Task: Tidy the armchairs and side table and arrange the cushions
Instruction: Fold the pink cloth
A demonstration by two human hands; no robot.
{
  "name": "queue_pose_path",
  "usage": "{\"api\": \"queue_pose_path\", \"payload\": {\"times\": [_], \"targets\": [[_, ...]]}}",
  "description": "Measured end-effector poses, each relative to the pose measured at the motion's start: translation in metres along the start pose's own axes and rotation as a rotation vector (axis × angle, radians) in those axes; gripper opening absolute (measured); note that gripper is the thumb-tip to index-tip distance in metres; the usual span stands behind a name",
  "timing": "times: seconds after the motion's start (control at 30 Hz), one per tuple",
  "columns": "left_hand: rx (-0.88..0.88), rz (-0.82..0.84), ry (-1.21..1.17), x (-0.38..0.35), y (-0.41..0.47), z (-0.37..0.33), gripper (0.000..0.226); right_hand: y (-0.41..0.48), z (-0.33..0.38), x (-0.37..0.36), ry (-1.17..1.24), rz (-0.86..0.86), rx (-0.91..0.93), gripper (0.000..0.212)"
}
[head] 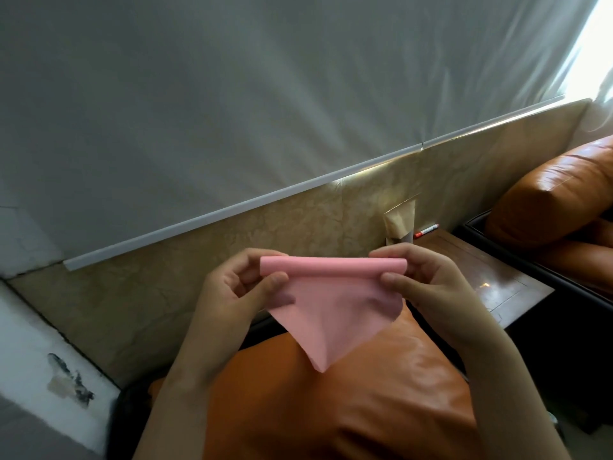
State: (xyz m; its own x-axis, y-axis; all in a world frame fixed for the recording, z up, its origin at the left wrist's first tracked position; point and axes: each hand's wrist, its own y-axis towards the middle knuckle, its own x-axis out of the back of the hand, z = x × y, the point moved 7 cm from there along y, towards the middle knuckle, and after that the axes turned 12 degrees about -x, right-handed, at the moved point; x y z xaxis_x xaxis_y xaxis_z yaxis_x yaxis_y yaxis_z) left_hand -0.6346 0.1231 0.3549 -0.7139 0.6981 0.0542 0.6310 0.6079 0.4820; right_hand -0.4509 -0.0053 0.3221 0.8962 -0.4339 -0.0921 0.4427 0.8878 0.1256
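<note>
Pink cloth (326, 307), rolled along its top, is pinched by left hand (238, 288) and right hand (428, 287), hiding the orange cushion (348, 403); side table (491, 277) and pen (428, 230) at two o'clock.

Pink cloth (326, 303), top edge rolled, above orange cushion (348, 403).

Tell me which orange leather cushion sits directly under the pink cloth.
The near cushion, below both hands; the other cushion lies beyond the side table.
</note>
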Motion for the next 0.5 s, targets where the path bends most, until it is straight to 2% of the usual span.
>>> {"api": "queue_pose_path", "payload": {"times": [0.17, 0.3, 0.47, 0.5], "targets": [[-0.032, 0.016, 0.059, -0.004, 0.0, -0.002, 0.02, 0.001, 0.001, -0.004, -0.012, -0.008, 0.022, 0.016], [0.001, -0.012, 0.039, -0.002, -0.002, 0.002, 0.021, 0.002, 0.001, -0.005, -0.017, -0.022, 0.003, 0.019], [-0.014, -0.05, -0.008, 0.002, -0.002, 0.002, 0.019, 0.003, -0.006, -0.005, 0.087, 0.024, -0.015, 0.02], [-0.018, -0.048, -0.019, 0.004, -0.002, 0.003, 0.018, 0.003, -0.009, -0.005, 0.102, 0.049, -0.019, 0.027]]}}
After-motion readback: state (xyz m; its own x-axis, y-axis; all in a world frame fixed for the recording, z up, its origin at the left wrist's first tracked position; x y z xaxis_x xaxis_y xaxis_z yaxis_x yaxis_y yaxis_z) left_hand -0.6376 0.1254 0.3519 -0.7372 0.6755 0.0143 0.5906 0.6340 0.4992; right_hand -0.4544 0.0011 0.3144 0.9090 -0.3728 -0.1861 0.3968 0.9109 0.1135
